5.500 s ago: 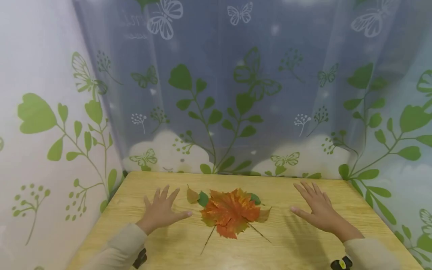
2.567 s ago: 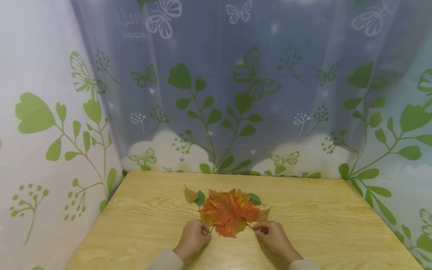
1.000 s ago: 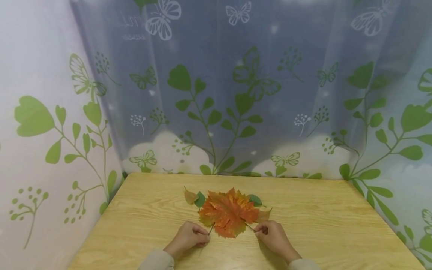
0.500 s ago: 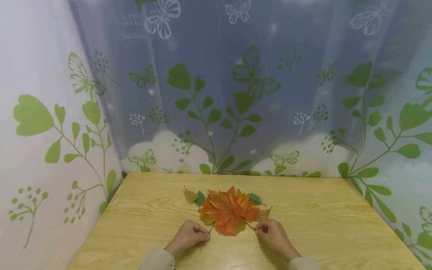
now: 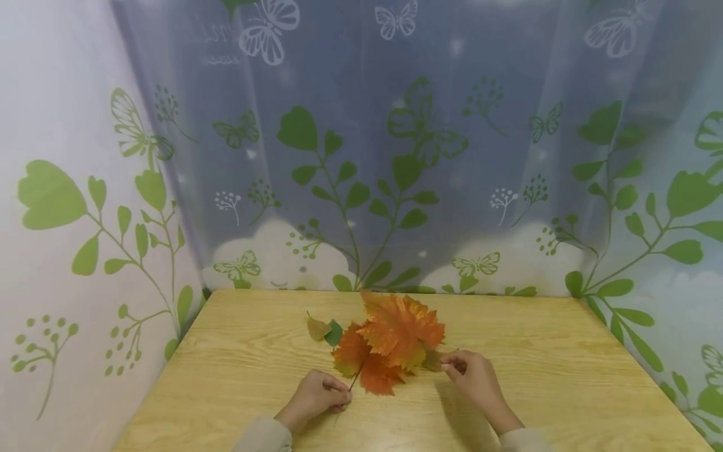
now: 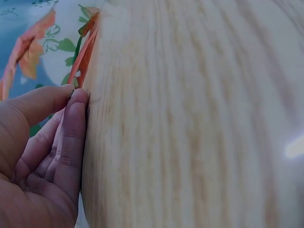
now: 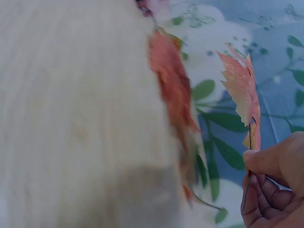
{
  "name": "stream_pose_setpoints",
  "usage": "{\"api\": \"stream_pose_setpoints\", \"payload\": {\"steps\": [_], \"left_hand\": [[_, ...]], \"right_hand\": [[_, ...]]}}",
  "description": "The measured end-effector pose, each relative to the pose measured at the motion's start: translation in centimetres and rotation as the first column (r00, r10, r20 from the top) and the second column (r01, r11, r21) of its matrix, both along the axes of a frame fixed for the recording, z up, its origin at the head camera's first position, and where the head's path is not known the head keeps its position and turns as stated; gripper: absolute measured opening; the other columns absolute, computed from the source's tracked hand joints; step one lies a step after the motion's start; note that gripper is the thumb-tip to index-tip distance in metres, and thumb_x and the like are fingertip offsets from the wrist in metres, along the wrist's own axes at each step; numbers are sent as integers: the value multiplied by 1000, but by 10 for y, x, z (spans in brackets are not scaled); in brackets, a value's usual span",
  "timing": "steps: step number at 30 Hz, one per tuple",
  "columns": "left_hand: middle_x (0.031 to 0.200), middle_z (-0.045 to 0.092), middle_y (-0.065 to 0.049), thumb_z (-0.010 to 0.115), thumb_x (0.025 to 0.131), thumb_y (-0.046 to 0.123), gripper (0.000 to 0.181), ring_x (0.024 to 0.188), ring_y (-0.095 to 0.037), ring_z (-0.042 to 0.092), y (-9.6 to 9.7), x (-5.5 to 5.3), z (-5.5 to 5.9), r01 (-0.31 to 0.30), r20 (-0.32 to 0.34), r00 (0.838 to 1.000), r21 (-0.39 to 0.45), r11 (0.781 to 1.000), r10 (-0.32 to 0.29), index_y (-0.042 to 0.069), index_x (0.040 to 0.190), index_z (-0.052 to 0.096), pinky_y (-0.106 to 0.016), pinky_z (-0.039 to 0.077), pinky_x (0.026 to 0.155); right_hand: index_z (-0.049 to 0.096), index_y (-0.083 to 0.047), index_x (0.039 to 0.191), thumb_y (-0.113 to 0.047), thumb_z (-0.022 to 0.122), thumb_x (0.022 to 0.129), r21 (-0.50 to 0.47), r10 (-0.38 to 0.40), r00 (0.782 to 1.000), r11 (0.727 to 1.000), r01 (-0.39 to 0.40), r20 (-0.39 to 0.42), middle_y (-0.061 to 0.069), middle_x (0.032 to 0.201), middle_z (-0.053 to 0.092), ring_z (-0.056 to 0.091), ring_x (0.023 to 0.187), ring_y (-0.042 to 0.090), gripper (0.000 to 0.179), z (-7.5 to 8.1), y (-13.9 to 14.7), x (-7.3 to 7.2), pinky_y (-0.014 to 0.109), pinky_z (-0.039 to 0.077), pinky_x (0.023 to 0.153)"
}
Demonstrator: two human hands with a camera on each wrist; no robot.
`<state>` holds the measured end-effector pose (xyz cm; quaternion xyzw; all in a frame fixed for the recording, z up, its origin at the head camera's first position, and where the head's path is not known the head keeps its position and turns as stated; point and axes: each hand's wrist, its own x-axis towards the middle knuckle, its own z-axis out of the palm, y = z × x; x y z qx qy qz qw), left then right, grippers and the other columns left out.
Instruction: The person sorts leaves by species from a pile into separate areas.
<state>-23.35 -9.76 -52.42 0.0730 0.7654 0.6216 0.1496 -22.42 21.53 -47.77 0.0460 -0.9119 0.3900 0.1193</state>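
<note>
My right hand (image 5: 473, 375) pinches the stem of an orange maple leaf (image 5: 402, 331), which is lifted and tilted above the others. The right wrist view shows that leaf (image 7: 241, 88) standing apart from the leaves on the table (image 7: 173, 85), its dark stem between thumb and fingers. My left hand (image 5: 316, 397) pinches the thin stem (image 5: 356, 378) of another orange maple leaf (image 5: 350, 351), low at the tabletop. In the left wrist view, thumb and fingertip (image 6: 80, 96) meet on the stem. The raised leaf hides part of the lower leaves.
A yellowish leaf (image 5: 318, 328) and a green leaf (image 5: 334, 333) lie left of the orange ones. A tan leaf (image 5: 432, 361) lies by the right fingertips. The wood-grain table (image 5: 565, 376) meets a patterned curtain (image 5: 497, 157) behind.
Both hands, earlier spread open beside the leaves, came in to pinch stems. Just now my right hand raised its leaf up and rightward; the left hand has stayed put.
</note>
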Motion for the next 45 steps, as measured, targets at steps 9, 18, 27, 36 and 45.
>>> {"api": "stream_pose_setpoints", "payload": {"steps": [9,18,27,36,45], "left_hand": [[73,71,-11,74,82,3,13,62,-11,65,-1,1,0,1,-1,1000,-34,999,-1,-7,88,72,-27,57,59],[73,71,-9,74,82,6,12,63,-12,66,-3,0,2,4,35,999,-48,999,-2,-5,89,73,-27,57,60],[72,71,-10,74,82,6,13,61,-11,66,-3,0,5,0,37,999,-58,998,2,-5,88,73,-27,57,59],[71,70,-8,74,82,5,11,61,-11,66,-2,0,3,2,38,999,-56,998,0,-4,87,73,-26,57,59],[71,71,-10,74,82,6,13,60,-11,65,-2,-1,5,14,39,999,-46,999,-12,-6,88,73,-26,57,57]], "right_hand": [[72,0,97,-8,70,86,60,-146,989,988,144,30,6,82,69,63,75,16,13,7,65,-1,25,51,63],[70,5,102,-14,66,90,88,-283,948,958,272,147,11,87,70,62,76,16,23,-2,132,11,26,48,61],[69,6,100,-21,62,91,98,-311,913,950,296,265,11,87,71,62,81,22,30,-12,165,20,41,48,73],[72,2,90,-18,67,85,175,-317,918,944,280,239,15,87,71,63,79,29,22,-26,169,20,39,46,66],[74,-3,84,-21,68,84,199,-314,912,943,267,263,15,88,71,62,89,40,19,-23,171,20,46,47,71]]}}
